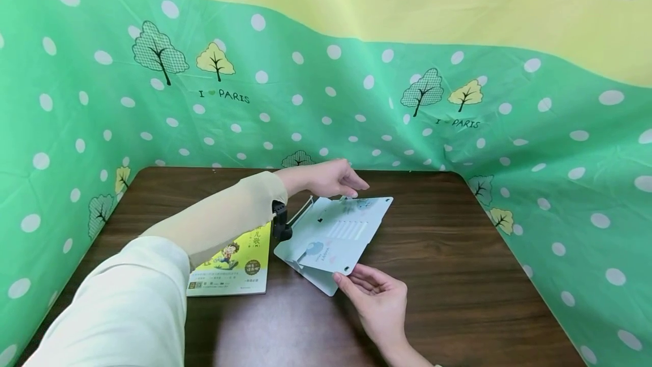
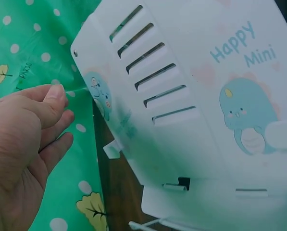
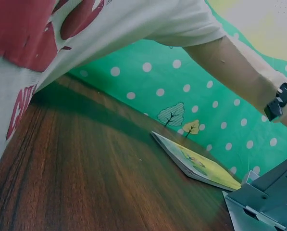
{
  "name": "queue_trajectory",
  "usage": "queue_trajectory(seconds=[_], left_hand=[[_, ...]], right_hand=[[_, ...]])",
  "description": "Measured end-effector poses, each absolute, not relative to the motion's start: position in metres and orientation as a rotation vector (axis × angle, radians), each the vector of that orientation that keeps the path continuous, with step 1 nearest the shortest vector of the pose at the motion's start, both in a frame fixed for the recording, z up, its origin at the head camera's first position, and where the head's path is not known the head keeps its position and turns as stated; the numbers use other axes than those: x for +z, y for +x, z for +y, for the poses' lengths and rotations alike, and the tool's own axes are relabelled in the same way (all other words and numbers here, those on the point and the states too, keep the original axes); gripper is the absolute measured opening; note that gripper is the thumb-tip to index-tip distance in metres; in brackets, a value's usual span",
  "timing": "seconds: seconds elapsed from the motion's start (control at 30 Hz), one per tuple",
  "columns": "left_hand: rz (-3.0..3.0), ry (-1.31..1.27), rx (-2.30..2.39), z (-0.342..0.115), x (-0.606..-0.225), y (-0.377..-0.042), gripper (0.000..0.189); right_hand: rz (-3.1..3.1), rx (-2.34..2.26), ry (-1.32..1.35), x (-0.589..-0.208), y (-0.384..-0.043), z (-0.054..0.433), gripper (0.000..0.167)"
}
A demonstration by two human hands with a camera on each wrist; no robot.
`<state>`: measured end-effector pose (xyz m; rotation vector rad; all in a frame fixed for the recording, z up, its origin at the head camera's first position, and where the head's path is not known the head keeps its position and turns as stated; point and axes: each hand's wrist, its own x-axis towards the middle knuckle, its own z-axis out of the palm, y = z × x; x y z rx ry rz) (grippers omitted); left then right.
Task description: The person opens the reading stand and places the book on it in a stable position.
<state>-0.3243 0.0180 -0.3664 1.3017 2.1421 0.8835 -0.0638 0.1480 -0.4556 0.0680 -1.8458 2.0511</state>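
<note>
A pale blue metal book stand [image 1: 326, 220], with a row of slots and a printed dinosaur with "Happy Mini", stands tilted on the table; its back panel leans away from a lower plate [image 1: 326, 283]. My right hand [image 1: 379, 299] pinches the panel's near right corner between thumb and fingers. Beyond the far edge reaches my left hand [image 1: 331, 178], fingers loosely bent. In the left wrist view, the left hand [image 2: 32, 130] holds nothing and lies beside the panel, near a small white tab [image 2: 112, 149]. Only a sliver of the right hand shows in the right wrist view.
A yellow-green picture book [image 1: 257, 276] lies flat left of the stand, partly hidden under my left forearm. Brown wood-grain table [image 1: 458, 287] runs beneath everything. A green dotted curtain [image 1: 331, 112] encloses the back and sides.
</note>
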Motion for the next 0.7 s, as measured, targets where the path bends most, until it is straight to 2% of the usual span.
queue_trajectory(seconds=[0.43, 0.7], left_hand=[[2.141, 1.335, 0.819, 0.045, -0.389, -0.332, 0.042], [2.168, 1.359, 0.772, 0.051, -0.404, -0.339, 0.04]], right_hand=[[-1.849, 1.939, 0.031, -0.456, -0.063, 0.144, 0.013], [-1.856, 1.912, 0.049, -0.457, -0.063, 0.144, 0.013]])
